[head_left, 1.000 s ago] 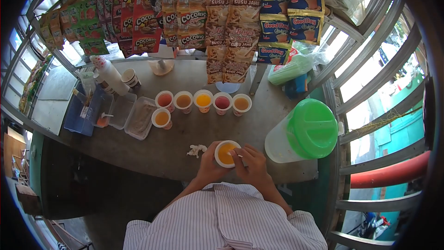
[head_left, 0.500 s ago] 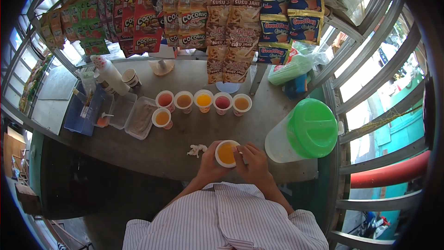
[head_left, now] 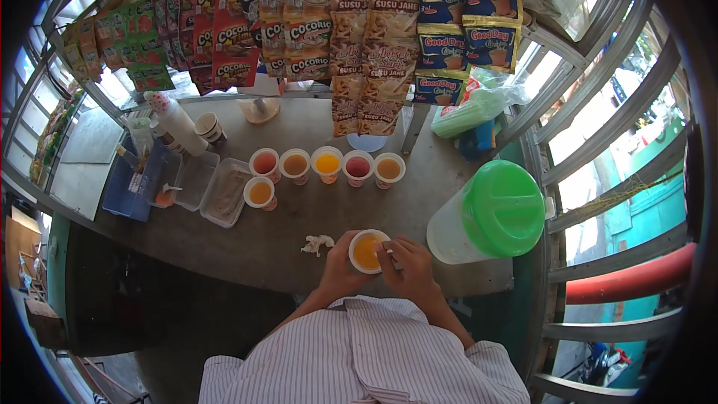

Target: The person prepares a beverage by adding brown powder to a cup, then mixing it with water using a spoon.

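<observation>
From where I watch, the left hand (head_left: 340, 263) is wrapped around the near left side of a white cup of orange drink (head_left: 368, 251), which sits right in front of the wearer's striped shirt (head_left: 366, 352), between the two hands. The right hand (head_left: 407, 265) is at the cup's right edge, its fingertips pinching a small pale utensil (head_left: 387, 250) that reaches over the drink; I can't make out its full shape. Just left of the left hand, I see a crumpled white scrap (head_left: 318, 245) on the table (head_left: 299, 217). Beyond both hands, five filled cups (head_left: 327, 164) stand in a row, their drinks reddish, orange, yellow-orange, dark red and orange, and one more orange-filled cup (head_left: 260, 193) stands nearer, in front of the row's left end. Farther left of the hands I have a shallow clear container (head_left: 226, 193) and a blue bin (head_left: 129, 187). To the right of the right hand stands a big translucent jar (head_left: 455, 232) with a green lid (head_left: 505, 208). Well beyond the hands, strips of drink sachets (head_left: 374, 52) hang above the table's far side.
</observation>
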A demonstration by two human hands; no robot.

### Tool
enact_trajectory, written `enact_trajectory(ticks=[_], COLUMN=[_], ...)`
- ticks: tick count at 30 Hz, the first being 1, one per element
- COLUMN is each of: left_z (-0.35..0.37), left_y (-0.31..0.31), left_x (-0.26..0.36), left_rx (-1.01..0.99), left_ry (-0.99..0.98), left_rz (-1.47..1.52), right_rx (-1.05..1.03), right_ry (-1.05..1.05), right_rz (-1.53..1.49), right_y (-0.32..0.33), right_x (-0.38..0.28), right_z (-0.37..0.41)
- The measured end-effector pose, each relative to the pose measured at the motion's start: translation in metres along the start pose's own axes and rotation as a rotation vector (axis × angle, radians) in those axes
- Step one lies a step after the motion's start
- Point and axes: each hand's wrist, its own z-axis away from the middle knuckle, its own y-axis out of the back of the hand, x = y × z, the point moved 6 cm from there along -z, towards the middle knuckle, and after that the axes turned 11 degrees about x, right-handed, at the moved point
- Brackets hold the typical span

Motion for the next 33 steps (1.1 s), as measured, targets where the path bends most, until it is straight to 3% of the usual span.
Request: enact_trajectory(ticks=[6, 12, 16, 22, 24, 33], left_z=[-0.002, -0.001, -0.001, -0.002, -0.001, -0.002], left_y=[0.001, 0.002, 0.002, 0.004, 0.005, 0.002], left_x=[0.000, -0.003, -0.004, -0.002, -0.002, 0.001], left_rx=[0.017, 0.039, 0.039, 0.050, 0.051, 0.050], left_ry=[0.000, 0.007, 0.025, 0.021, 0.031, 0.012], left_rz=[0.012, 0.014, 0.028, 0.039, 0.032, 0.027], right_rx=[0.082, 0.006, 0.072, 0.035, -0.001, 0.025], right_ry=[0.112, 0.050, 0.067, 0.087, 0.013, 0.097], right_rz=[0.034, 0.011, -0.071, 0.057, -0.015, 0.055], right_y=[-0.001, -0.001, -0.002, -0.005, -0.006, -0.004], right_x=[-0.002, 0.000, -0.004, 0.003, 0.006, 0.004], right_z=[-0.003, 0.000, -0.004, -0.001, 0.001, -0.002])
